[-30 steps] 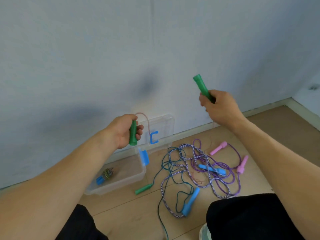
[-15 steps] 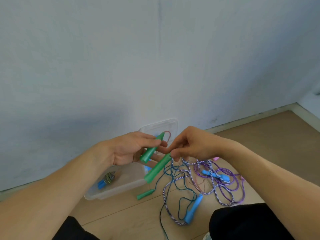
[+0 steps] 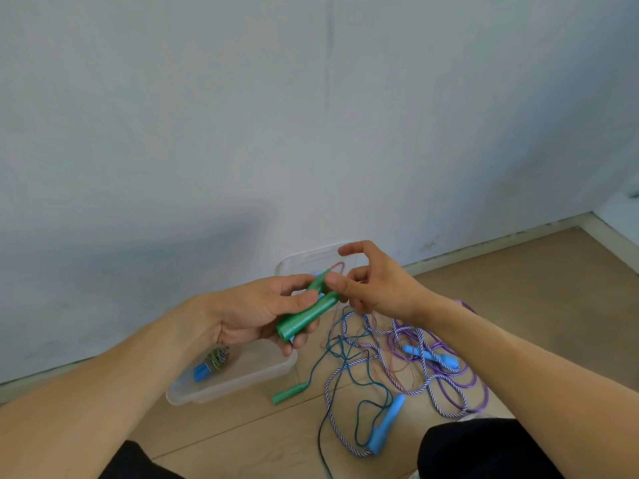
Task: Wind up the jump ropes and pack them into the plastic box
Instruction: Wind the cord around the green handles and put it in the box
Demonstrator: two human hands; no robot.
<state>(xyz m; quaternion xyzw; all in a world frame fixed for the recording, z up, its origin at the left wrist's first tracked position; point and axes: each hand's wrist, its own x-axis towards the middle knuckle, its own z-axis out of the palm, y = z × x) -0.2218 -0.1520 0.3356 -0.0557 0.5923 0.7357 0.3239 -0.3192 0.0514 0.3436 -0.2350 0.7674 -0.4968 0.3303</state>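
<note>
Green plastic handles, two of them side by side, lie in the left hand, whose thumb and curled fingers grip them. At three o'clock of them the right hand touches their upper end with its thumb, index finger raised and bent; whether it pinches the thin reddish cord there I cannot tell. Below, at seven o'clock, the clear plastic box sits on the wooden floor holding one wound rope. At five o'clock a tangle of ropes sprawls beside the box.
</note>
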